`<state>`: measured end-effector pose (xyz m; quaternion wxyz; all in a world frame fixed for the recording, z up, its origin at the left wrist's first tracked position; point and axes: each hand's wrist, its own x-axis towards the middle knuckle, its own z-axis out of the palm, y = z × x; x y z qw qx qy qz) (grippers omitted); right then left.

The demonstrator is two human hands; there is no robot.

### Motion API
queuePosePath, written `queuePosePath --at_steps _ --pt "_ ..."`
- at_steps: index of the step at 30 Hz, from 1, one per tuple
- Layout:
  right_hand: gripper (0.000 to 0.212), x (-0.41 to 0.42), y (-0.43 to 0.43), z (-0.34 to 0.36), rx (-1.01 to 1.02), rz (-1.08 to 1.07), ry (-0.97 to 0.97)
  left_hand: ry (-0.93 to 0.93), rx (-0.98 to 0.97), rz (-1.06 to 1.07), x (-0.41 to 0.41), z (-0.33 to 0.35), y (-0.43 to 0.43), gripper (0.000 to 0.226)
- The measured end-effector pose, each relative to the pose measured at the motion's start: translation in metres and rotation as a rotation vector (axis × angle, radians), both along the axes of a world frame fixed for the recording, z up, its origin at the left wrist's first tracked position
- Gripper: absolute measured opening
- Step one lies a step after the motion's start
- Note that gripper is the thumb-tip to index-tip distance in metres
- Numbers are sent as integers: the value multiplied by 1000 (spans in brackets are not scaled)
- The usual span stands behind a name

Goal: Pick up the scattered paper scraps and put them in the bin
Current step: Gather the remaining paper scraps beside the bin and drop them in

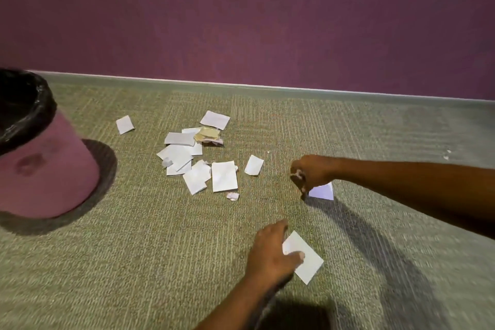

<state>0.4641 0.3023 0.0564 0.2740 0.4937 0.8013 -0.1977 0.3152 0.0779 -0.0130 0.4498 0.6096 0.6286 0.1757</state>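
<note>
Head view: a ribbed, grey-green carpet [134, 262] meets a matt purple wall [241, 21]. One bin [45, 169], a round, tapered, dusty-pink tub with a glossy black liner [18, 104], stands at the left. The paper scraps [198, 158] lie loosely heaped mid-floor, right of the bin. They are mostly flat white rectangles, with one yellowish piece and two small crumpled bits. There are roughly a dozen, but the overlap blurs the count. The left hand [270, 252] is nearest the camera, its thumb clamped over a corner of a white rectangular scrap [308, 262]. The right hand [308, 173] is farther off, with its fingers curled down, pinching a pale pointed scrap [322, 191] that is tilted off the carpet.
</note>
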Motion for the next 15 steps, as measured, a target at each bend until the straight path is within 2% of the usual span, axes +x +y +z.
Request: queuePosePath --at_steps 3,7,9,12,15 --pt "91 17 11 -14 21 20 -45 316 130 -151 17 -17 -9 103" --pt "106 35 19 -27 17 -19 -115 492 149 -225 30 -32 -4 111" --pt "111 41 16 -36 35 1 -157 550 186 -243 33 -42 -3 109" --pt "106 43 12 -51 120 67 -182 563 250 -232 37 -48 2 102" --pt "100 39 17 -51 99 64 -155 574 265 -189 38 -47 6 87"
